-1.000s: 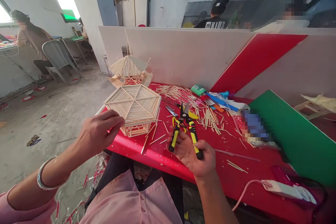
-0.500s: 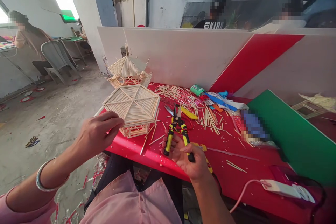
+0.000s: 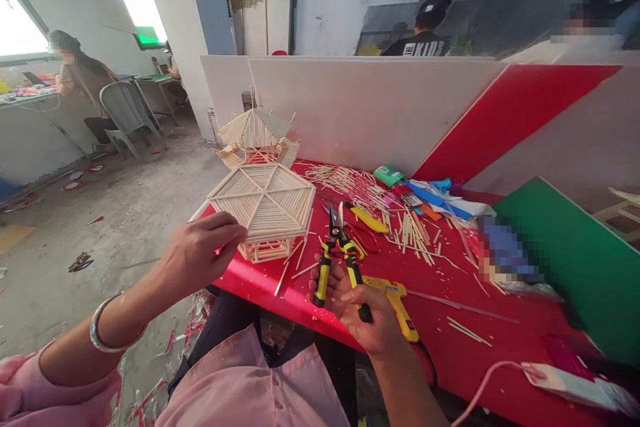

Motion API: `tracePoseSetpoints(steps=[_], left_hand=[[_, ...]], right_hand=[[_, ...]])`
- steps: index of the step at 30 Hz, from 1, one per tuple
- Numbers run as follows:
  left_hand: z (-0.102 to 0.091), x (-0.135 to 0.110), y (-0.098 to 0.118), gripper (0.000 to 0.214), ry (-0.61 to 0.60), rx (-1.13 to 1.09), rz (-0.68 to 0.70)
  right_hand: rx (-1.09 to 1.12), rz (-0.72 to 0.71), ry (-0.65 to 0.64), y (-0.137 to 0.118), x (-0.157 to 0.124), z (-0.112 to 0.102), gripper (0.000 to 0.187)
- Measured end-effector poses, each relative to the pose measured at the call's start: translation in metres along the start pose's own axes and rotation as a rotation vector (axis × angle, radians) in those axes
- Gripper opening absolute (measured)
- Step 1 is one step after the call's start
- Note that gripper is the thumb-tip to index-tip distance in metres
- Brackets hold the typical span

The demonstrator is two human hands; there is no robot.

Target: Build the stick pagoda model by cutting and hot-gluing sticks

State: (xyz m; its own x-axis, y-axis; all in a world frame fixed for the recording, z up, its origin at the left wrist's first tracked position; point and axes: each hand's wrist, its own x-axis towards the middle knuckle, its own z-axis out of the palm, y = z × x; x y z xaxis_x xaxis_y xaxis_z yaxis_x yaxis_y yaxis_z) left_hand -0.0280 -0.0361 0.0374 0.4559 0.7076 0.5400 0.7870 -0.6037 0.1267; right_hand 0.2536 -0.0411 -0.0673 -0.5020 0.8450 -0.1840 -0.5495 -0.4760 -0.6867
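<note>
Right fingers [image 3: 341,282] around shears [image 3: 338,232], left fingers [image 3: 226,234] (grip unclear) beside hexagonal stick roof [image 3: 267,201]

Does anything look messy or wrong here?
Yes, it's messy: loose sticks lie crisscrossed on the red table, and crinkled plastic litters the floor beside the person's legs. The hexagonal stick model shows no obvious damage.

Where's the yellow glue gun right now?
Head view, lower half, right of centre: the yellow glue gun lies on the red tabletop, immediately right of the right hand and left of some loose thin sticks.
</note>
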Motion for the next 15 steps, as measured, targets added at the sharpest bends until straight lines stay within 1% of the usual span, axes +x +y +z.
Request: tracePoseSetpoints(steps=[5,9,15], left_hand=[[0.0,0.0,0.001,0.021,0.012,-0.03,-0.008],[0.0,0.0,0.001,0.024,0.012,-0.045,-0.009],[-0.003,0.0,0.003,0.025,-0.009,-0.043,-0.01]], right_hand=[[-0.007,0.054,-0.017,0.002,0.0,-0.005,0.042],[-0.053,0.074,-0.018,0.003,-0.001,-0.004,0.044],[-0.124,0.072,-0.035,0.011,-0.003,-0.005,0.041]])
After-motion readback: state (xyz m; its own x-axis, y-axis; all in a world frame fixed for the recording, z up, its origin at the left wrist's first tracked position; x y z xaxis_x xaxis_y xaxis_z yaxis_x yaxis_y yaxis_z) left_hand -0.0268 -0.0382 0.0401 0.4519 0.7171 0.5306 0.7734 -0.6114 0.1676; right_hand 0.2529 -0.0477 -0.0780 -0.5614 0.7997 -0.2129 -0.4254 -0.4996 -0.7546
